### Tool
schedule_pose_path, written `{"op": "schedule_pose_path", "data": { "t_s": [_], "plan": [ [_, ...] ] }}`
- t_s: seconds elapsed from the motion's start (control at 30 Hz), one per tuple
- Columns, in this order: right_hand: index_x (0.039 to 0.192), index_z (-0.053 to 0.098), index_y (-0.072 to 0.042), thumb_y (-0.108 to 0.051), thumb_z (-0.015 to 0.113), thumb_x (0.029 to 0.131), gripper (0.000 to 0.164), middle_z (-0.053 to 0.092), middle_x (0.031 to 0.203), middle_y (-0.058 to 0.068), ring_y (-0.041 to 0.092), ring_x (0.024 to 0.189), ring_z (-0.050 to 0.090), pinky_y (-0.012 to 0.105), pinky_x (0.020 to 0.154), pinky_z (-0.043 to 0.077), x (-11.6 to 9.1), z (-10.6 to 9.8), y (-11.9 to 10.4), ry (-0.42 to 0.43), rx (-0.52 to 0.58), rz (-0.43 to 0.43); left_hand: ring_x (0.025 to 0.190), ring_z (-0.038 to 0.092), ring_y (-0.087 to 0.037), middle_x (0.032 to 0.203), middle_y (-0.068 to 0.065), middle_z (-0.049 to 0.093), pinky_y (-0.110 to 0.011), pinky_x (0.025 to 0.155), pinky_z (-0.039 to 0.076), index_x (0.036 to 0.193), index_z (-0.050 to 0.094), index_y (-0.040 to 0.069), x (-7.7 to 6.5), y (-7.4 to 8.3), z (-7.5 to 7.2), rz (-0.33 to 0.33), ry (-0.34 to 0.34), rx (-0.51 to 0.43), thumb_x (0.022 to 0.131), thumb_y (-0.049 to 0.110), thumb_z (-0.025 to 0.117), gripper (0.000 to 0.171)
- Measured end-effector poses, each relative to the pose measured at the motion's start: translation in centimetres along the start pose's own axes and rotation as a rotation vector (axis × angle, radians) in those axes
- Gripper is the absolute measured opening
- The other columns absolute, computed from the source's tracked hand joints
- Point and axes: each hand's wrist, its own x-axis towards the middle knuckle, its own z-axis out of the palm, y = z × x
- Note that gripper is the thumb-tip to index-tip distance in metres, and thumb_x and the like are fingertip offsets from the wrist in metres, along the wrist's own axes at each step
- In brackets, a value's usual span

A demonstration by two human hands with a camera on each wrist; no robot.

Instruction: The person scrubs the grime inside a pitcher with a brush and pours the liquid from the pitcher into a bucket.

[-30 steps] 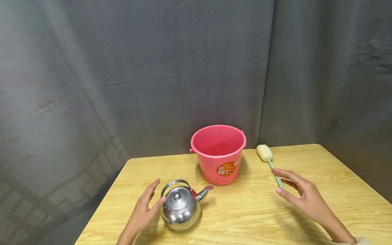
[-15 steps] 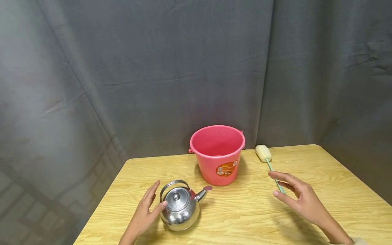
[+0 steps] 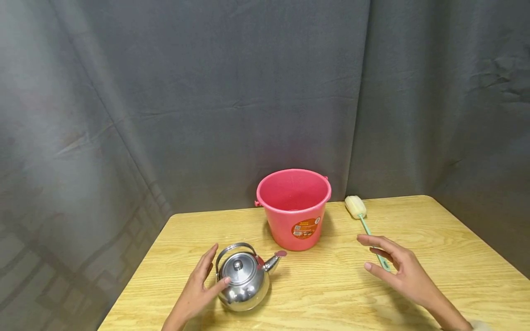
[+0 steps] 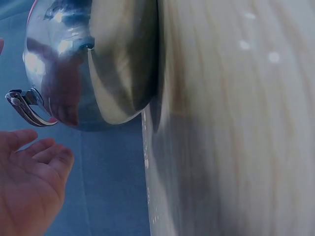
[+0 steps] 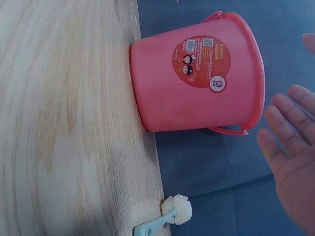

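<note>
A shiny steel kettle (image 3: 244, 292) with an arched handle and a spout tipped in dark pink stands on the wooden table. My left hand (image 3: 193, 290) is at its left side, fingers extended and thumb overlapping the lid's edge in the head view. In the left wrist view that hand (image 4: 29, 187) shows a gap from the kettle (image 4: 108, 69). My right hand (image 3: 403, 275) hovers over the table, fingers loosely bent, holding nothing. Below it lies a sponge bottle brush (image 3: 355, 207), its green handle partly hidden by the fingers.
A pink bucket (image 3: 285, 230) with an orange label stands upright behind the kettle, between the two hands. Grey cloth (image 3: 232, 115) hangs along the table's back and sides. The wooden table (image 3: 323, 294) has a rounded back right corner.
My right hand has drifted slightly left and down, uncovering the end of the brush handle. My left thumb has shifted a little right over the kettle. The objects stay in place.
</note>
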Motion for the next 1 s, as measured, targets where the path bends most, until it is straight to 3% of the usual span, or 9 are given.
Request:
{"op": "schedule_pose_path", "data": {
  "t_s": [0.33,0.6,1.0],
  "plan": [
    [0.13,0.056,-0.002,0.01,0.073,0.078,0.056,0.061,0.125,0.004,0.009,0.116,0.055,0.016,0.093,0.044,0.1,0.5,0.0,-0.012,0.027,-0.009,0.133,0.034,-0.042,0.15,-0.021,0.033,-0.049,0.103,0.032,0.15,0.03,0.002,0.1,0.0,0.1,-0.025,-0.043,-0.033,0.084,0.027,0.077,0.085],
    [0.128,0.056,0.005,0.016,0.073,0.073,0.059,0.062,0.122,0.011,0.014,0.115,0.056,0.018,0.093,0.045,0.4,1.2,-0.3,0.008,0.065,-0.131,0.134,0.035,-0.042,0.151,-0.021,0.031,-0.049,0.104,0.032,0.151,0.027,0.004,0.1,0.1,0.3,-0.043,-0.079,-0.07,0.082,0.03,0.079,0.091],
    [0.129,0.058,-0.004,0.01,0.077,0.075,0.059,0.062,0.124,0.004,0.012,0.115,0.056,0.019,0.093,0.046,0.4,1.6,-0.8,-0.009,0.059,-0.051,0.136,0.034,-0.037,0.153,-0.018,0.03,-0.049,0.105,0.033,0.152,0.026,0.007,0.1,0.2,0.3,-0.062,-0.098,-0.07,0.074,0.034,0.085,0.102]
  ]
}}
